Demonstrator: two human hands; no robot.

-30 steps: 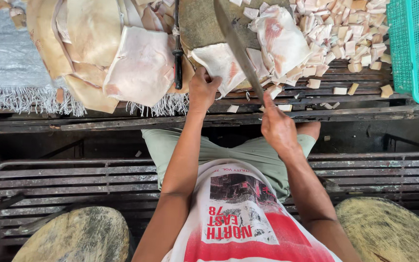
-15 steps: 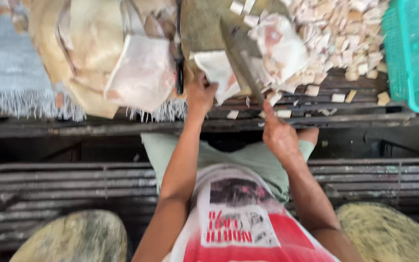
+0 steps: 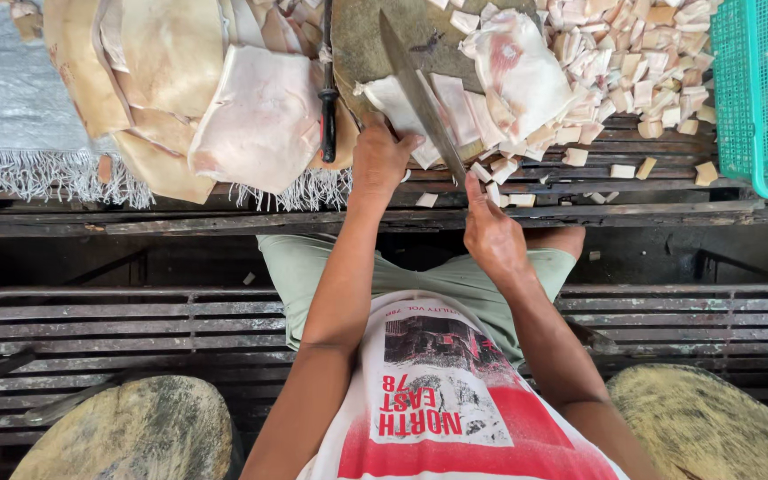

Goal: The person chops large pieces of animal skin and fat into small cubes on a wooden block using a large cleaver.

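Head view: my right hand (image 3: 491, 236) is clenched on the handle of a long cleaver (image 3: 420, 93), blade angled across the round wooden chopping block (image 3: 362, 44). My left hand (image 3: 377, 158) presses flat, fingers curled, on a pale slab of pork skin (image 3: 402, 102) at the block's near edge. Judged step: dicing the slab; the next cut calls for fingertips tucked clear of the blade. Cut cubes (image 3: 633, 62), small and off-white, lie heaped to the right on the slatted surface (image 3: 580, 209). Uncut sheets (image 3: 255, 116), smooth and limp, are stacked left. A green mesh basket (image 3: 766, 98) stands far right
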